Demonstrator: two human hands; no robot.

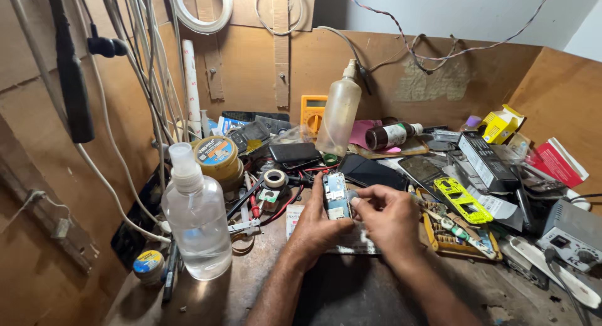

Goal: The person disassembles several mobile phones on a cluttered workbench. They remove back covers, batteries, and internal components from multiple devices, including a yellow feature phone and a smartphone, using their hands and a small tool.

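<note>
Cluttered workbench (351, 294) | circuit board (336, 196) gripped upright by left hand (313, 229), lower end hidden | right hand (389, 216) pinching its edge | clear spray bottle (195, 219) part-full of liquid

I see bare bench (351, 294) near me, free for passing. A spray bottle (196, 222) blocks the left, a yellow frame (463, 200) and tool clutter crowd the right.

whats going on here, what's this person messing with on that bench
A person is working at a cluttered bench. The left hand holds a small opened phone board upright, and the right hand presses its fingertips against the board's right edge. A clear spray bottle stands to the left, a yellow multimeter leans on the back wall, and a yellow-green phone frame lies to the right.
</note>
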